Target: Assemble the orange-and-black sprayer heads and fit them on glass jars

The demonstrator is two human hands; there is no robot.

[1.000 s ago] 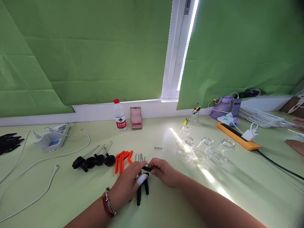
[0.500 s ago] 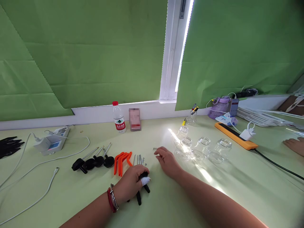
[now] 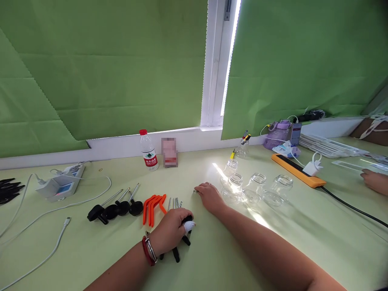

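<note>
My left hand (image 3: 173,229), white tape around its thumb, is closed on a small black part (image 3: 187,219) that its fingers mostly cover. Under and around it lie several metal rods with black handles (image 3: 176,254). To the right, the fingertips of my right hand (image 3: 209,198) pinch at a small coil spring (image 3: 195,191) on the table, hiding part of it. Bent orange handles (image 3: 151,210) are left of my left hand. Farther left rest several black round parts with metal shafts (image 3: 111,211).
Several glass jars (image 3: 256,188) stand upside down on the right. Behind them are an orange power strip (image 3: 298,169) and a purple bottle (image 3: 276,135). A water bottle (image 3: 149,155) stands at the back. White cables (image 3: 54,248) cross the left side. Another person's hand (image 3: 376,181) is far right.
My right hand has come down and left onto the spring, its fingers now at it. My left hand still holds the black part and has shifted slightly. The view has turned a little.
</note>
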